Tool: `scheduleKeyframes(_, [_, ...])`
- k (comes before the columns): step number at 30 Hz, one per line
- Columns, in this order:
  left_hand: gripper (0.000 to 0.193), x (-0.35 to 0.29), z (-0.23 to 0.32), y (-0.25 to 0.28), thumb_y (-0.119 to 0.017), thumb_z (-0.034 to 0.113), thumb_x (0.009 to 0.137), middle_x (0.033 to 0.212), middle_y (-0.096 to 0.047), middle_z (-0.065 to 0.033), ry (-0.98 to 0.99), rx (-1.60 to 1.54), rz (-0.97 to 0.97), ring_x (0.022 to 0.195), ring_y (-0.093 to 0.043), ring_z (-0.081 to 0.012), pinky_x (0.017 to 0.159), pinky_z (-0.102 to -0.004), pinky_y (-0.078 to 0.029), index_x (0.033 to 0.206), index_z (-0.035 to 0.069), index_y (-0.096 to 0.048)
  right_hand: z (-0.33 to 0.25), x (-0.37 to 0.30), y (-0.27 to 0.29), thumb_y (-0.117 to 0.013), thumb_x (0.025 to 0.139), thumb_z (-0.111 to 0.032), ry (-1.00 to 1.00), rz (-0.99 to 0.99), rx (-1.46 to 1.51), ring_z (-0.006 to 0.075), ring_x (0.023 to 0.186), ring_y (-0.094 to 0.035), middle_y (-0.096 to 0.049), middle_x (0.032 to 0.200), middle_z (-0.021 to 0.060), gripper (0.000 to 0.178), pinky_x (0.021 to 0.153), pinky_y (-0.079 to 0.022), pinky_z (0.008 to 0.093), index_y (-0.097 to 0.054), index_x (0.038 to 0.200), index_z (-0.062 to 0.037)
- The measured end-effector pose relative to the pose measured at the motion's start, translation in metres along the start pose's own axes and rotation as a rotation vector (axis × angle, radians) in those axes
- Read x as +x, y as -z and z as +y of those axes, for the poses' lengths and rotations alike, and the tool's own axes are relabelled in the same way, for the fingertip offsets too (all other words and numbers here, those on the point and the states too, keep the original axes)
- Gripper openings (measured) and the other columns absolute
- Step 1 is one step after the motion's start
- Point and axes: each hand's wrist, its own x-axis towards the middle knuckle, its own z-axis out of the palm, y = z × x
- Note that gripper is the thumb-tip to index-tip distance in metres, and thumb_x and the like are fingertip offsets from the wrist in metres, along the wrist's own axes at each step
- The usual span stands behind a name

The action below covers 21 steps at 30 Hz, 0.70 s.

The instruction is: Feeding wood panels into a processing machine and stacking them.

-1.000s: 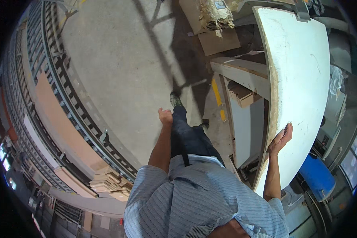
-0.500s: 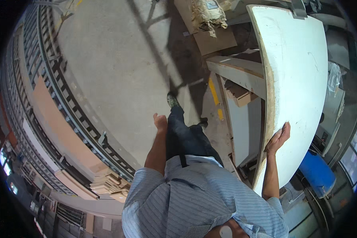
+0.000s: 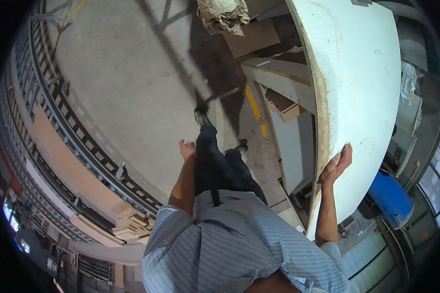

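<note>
My right hand (image 3: 336,166) rests on the white tabletop (image 3: 362,88) close to its worn, brown left edge. Its fingers are stretched forward with a slight bend, and nothing shows in its grasp. Over the grey floor, beside my left leg, my left hand (image 3: 187,149) hangs with its fingers curled in. Whether it holds anything small is hidden. Under the tabletop's left side, a wooden frame (image 3: 283,80) and a brown cardboard box (image 3: 292,113) are visible.
Roller conveyors (image 3: 78,127) curve along the left, bearing a long brown board (image 3: 68,151) and a stack of wooden pieces (image 3: 132,222). Crumpled brown paper (image 3: 223,14) and a flat cardboard sheet (image 3: 252,38) lie ahead. A blue drum (image 3: 391,199) stands beyond the tabletop at right.
My view has shifted a little, so the paper and frame sit farther left and higher. My right hand stays on the tabletop; my left remains low beside my leg with fingers curled.
</note>
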Motion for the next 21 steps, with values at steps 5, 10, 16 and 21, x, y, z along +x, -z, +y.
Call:
scheduleKeyframes(5, [0.055,0.002,0.003,-0.027,-0.056,0.020,0.085,0.106,-0.066,-0.0309,-0.173,0.143,0.005,0.103,-0.064,-0.0467,0.091,-0.0486,-0.049,0.132,-0.006,-0.048,0.002,-0.006,0.005,-0.039,0.103,-0.016,-0.024,0.010,0.012,0.0317,0.138,-0.038,-0.035,0.149,0.0197,0.044,0.117,-0.033,0.0426,-0.042,0.144,0.0016])
scheduleKeyframes(10, [0.050,0.024,-0.058,-0.034,-0.067,0.025,0.083,0.099,-0.068,-0.0288,-0.106,0.023,0.089,0.097,-0.066,-0.0443,0.086,-0.0474,-0.051,0.123,-0.004,-0.054,0.005,-0.006,-0.012,-0.040,0.103,-0.014,-0.030,0.010,0.137,0.0314,0.138,-0.038,-0.035,0.149,0.0192,0.043,0.117,-0.033,0.0431,-0.041,0.144,0.0016])
scheduleKeyframes(16, [0.030,-0.013,0.006,0.014,-0.075,0.025,0.084,0.063,-0.066,-0.0109,-0.256,-0.349,0.168,0.056,-0.062,-0.0143,0.054,-0.0343,-0.050,0.072,0.003,-0.059,0.011,-0.004,-0.008,-0.041,0.104,-0.015,-0.008,0.001,0.106,0.0324,0.138,-0.039,-0.035,0.149,0.0208,0.044,0.116,-0.034,0.0444,-0.041,0.144,0.0027])
scheduleKeyframes(21, [0.026,-0.028,0.034,0.029,-0.071,0.019,0.087,0.064,-0.065,-0.0095,-0.199,-0.164,0.159,0.060,-0.064,-0.0138,0.057,-0.0333,-0.050,0.070,0.004,-0.058,0.015,-0.005,-0.006,-0.040,0.104,-0.016,0.005,0.016,0.076,0.0332,0.138,-0.039,-0.036,0.148,0.0219,0.046,0.117,-0.033,0.0441,-0.039,0.144,0.0043])
